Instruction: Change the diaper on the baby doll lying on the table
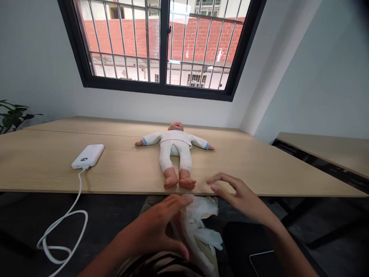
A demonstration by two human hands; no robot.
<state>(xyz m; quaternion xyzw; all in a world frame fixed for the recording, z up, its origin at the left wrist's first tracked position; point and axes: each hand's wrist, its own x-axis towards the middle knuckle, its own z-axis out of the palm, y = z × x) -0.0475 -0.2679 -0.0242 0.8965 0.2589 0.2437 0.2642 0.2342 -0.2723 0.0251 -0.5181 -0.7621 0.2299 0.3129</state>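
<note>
Both hands are free of any grip. The left hand (165, 215) hangs above the lap, fingers bent and thumb spread away from them; the right hand (239, 194) is also loosely curved, its fingertips blurred near the table (123, 173) edge. Ahead of and between them, the doll (175, 136) lies on its back on the table, feet toward the hands near the edge, head farthest away, arms stretched out. A white suit (186, 156) with blue cuffs encloses its trunk, arms and upper legs; the lower legs and feet come out bare.

Below and between the hands, crumpled translucent plastic (204, 206) lies over the lap, partly behind the left hand. Whether it is a bag, whether it holds anything and whether the left hand touches it, I cannot tell.

Well to the left of the left hand, a white power bank (89, 155) rests on the table, a cable (80, 188) plugged into its near end and looping down past the edge. Far beyond both hands is a barred window (164, 42).
</note>
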